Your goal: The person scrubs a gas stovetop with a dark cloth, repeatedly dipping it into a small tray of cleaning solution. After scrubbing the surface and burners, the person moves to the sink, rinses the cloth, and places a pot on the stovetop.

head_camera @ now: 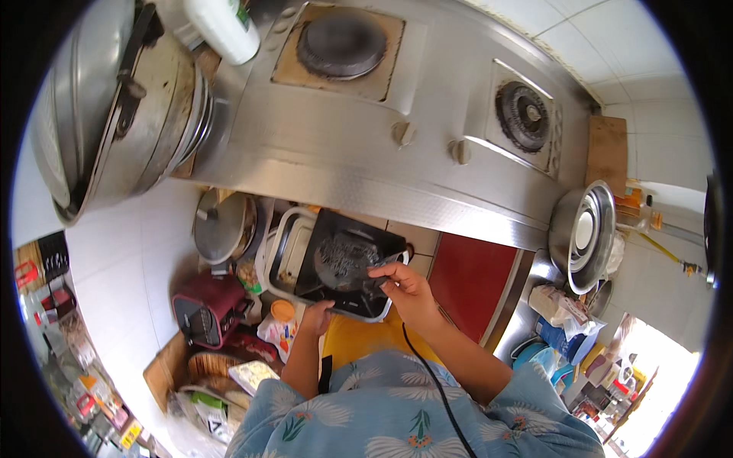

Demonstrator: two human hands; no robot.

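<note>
A black rectangular tray (343,260) with a rim is before me, below the front edge of the stove. Inside it lies a patch of grey, mesh-like material (345,255); I cannot tell exactly what it is. My left hand (318,316) holds the tray's near left edge, thumb on the rim. Over the tray's right side, my right hand (405,289) pinches a small, dark, thin piece (378,281) between thumb and fingers. A second, pale-rimmed tray (292,252) shows behind and to the left of the black one.
A steel two-burner stove (355,154) spans the front. Large metal pots (154,114) stand at its left, steel basins (584,237) at its right. Lower left are a lidded pan (223,226), a maroon appliance (206,309) and bags. A red panel (472,280) lies right of the tray.
</note>
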